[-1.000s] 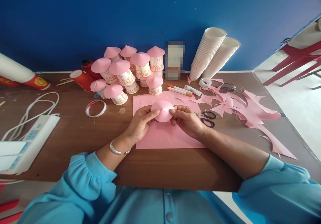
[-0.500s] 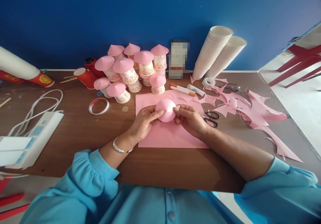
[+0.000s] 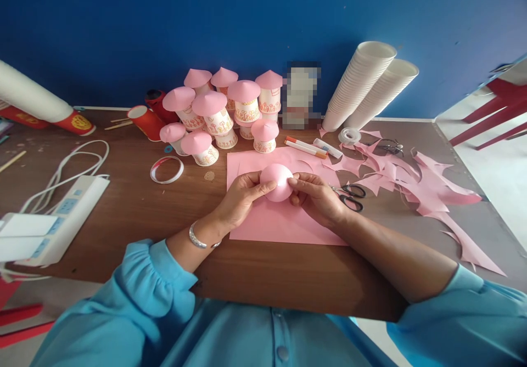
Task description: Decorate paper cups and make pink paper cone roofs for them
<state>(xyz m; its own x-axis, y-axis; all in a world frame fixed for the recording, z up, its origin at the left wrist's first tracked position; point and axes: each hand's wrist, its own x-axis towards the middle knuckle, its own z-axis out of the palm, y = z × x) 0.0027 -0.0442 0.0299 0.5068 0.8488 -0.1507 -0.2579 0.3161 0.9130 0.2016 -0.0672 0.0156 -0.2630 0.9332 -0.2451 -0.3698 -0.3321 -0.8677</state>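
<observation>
Both hands hold a small pink paper cone [image 3: 277, 180] above a pink paper sheet [image 3: 275, 221] on the brown table. My left hand [image 3: 241, 198] pinches the cone's left edge, thumb on top. My right hand [image 3: 317, 197] pinches its right edge. Fingers of both hands are curled round the cone. Black-handled scissors [image 3: 351, 197] lie just right of my right hand.
Several paper cups topped with pink cones [image 3: 218, 114] stand behind the sheet. Two stacks of white cups [image 3: 366, 84] lean on the blue wall. Pink offcuts [image 3: 415, 183], markers [image 3: 305, 146], tape rolls [image 3: 167, 169], a red cup [image 3: 144, 121] and a white power strip [image 3: 49, 227] lie around.
The view has drifted slightly, so everything sits a little further right in the picture. Both hands keep the same hold on the pink cone.
</observation>
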